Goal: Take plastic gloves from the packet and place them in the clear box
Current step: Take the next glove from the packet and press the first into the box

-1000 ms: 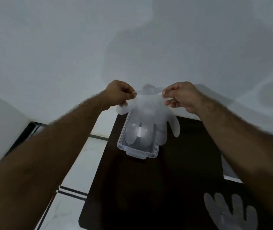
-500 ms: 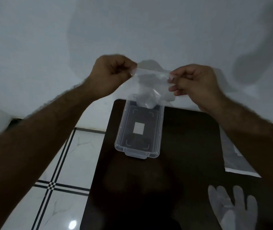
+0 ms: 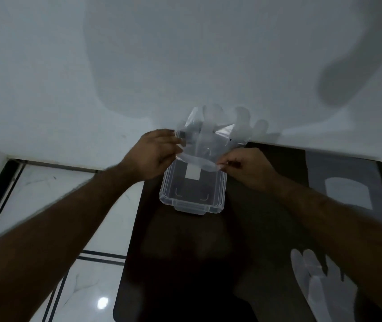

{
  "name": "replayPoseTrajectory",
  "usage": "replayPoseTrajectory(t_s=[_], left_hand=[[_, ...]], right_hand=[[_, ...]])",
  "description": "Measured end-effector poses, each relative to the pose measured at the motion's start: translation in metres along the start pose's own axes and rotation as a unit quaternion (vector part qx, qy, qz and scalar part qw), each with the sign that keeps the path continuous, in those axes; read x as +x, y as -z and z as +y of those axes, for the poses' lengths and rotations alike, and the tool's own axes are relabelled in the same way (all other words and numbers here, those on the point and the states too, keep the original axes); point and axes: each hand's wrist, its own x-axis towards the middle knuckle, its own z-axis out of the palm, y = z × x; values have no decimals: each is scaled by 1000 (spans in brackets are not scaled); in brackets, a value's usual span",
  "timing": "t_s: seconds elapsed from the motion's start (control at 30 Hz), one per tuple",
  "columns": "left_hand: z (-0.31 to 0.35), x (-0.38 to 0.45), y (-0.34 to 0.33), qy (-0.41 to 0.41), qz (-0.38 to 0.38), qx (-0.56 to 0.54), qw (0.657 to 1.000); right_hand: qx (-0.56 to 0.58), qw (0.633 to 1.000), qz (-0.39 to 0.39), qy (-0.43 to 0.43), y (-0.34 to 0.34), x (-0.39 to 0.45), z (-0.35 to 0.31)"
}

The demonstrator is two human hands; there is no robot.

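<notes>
Clear plastic glove (image 3: 210, 140) — pinched, creased, fingers splayed.

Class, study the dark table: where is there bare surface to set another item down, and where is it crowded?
Free: the dark table between the clear box and the near edge, left of the loose gloves. Crowded: over the box, where the left hand and right hand hold a glove; the packet fills the right side.

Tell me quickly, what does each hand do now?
Left hand: closed, pinching the left edge of the glove.
Right hand: closed, pinching the glove's near right edge above the box.
</notes>
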Motion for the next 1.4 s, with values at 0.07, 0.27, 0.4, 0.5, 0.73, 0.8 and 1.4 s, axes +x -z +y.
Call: replayPoseTrajectory(t_s=[0.07,0.27,0.4,0.5,0.73,0.8,1.4], left_hand=[[-6,-9,-12,-11,-32,35,999],[-17,-28,-41,-58,-99,81,990],[-19,-26,-51,-95,-166,125,974],[-18,-17,-55,-102,-228,147,957],[-3,10,-55,-66,-408,199,889],[-1,12,-59,-77,-432,202,875],[0,46,-78,3,-481,241,843]], right_hand=[[-32,999,-28,-19,-10,-1,0],[-156,976,-149,-19,-32,0,-5],[-257,933,-251,19,-45,4,-11],[-325,896,-304,10,-54,11,-20],[-334,838,-431,-33,-67,35,-39],[-321,821,-470,-49,-68,44,-42],[-396,834,-371,-101,-99,69,-18]])
